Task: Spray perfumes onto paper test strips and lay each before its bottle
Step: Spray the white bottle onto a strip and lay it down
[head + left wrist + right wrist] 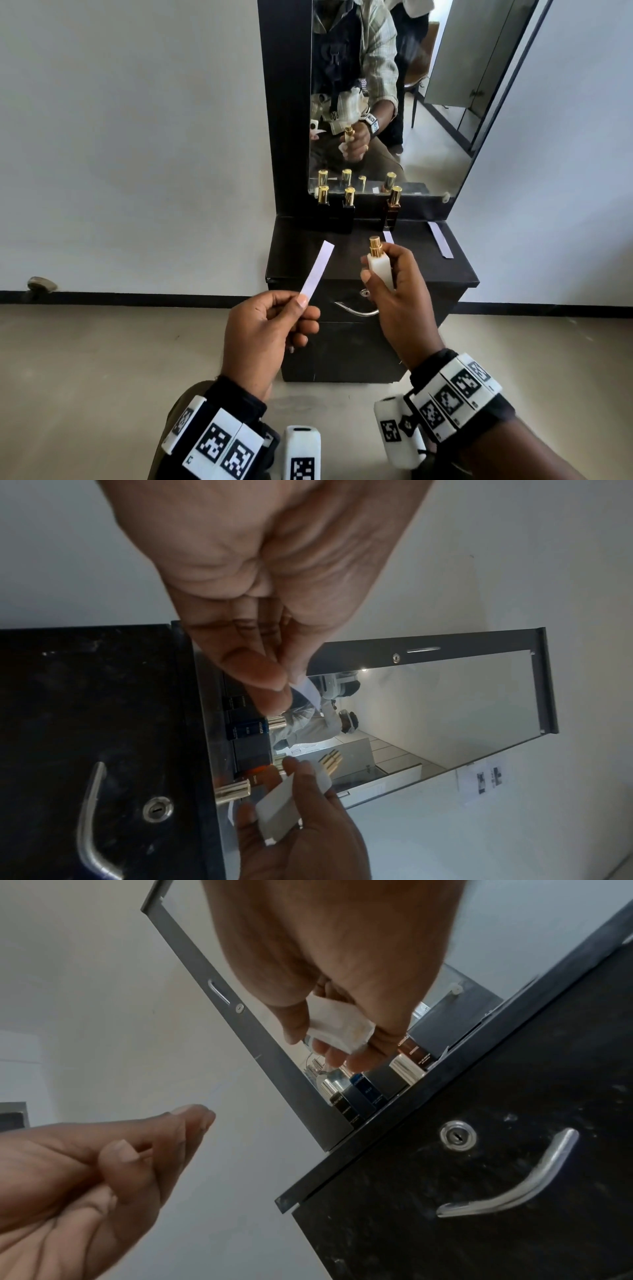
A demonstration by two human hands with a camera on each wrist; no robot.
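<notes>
1. Left hand (270, 329) pinches the paper strip (317, 272) by its lower end; keep its free end up, steady.
2. Right hand (394, 301) grips the uncapped white bottle (379, 263) above the cabinet top (445, 270); turn the nozzle toward the strip, then press briefly.

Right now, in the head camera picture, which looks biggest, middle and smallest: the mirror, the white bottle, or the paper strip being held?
1. mirror
2. and 3. white bottle and paper strip: look about alike, unsure.
</notes>
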